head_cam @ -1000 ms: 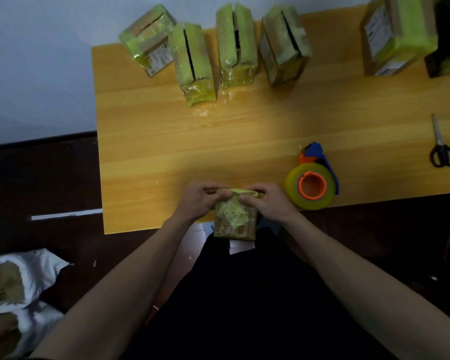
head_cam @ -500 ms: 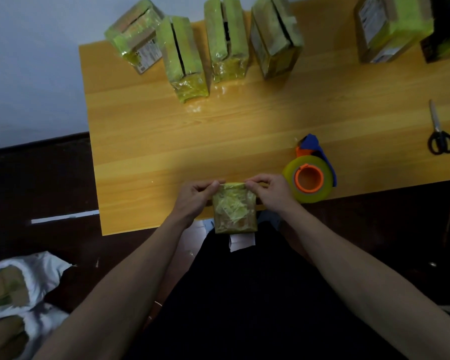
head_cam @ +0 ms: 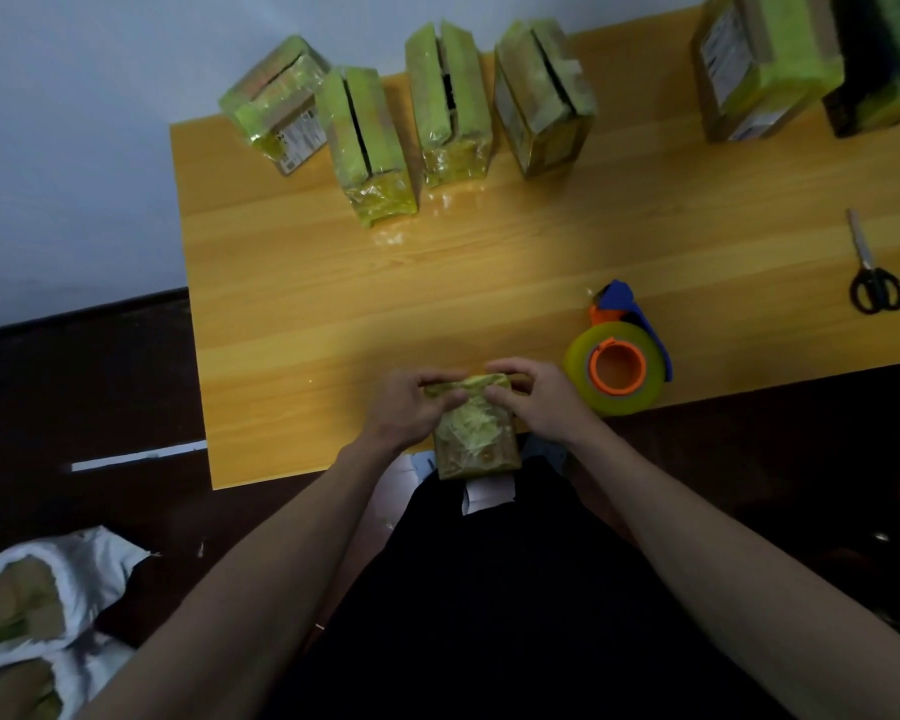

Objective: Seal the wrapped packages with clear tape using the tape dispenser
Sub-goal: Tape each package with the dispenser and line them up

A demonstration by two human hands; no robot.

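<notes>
Both hands hold one small pack (head_cam: 476, 433) at the near edge of the surface (head_cam: 489, 272). The left hand (head_cam: 404, 407) and right hand (head_cam: 539, 402) curl their fingers on its top, maybe pinching the wrap. The tape dispenser (head_cam: 619, 356) sits just right of the right hand. More packs (head_cam: 448, 106) stand at the far edge.

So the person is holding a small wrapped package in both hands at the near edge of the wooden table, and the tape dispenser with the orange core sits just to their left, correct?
Not quite: the head view shows the yellow-green tape roll on its orange-cored, blue-handled dispenser lying to the person's right, beside the right hand. The rest holds: both that hand and the left hand grip the small film-wrapped brown package at the near edge of the wooden table.
</notes>
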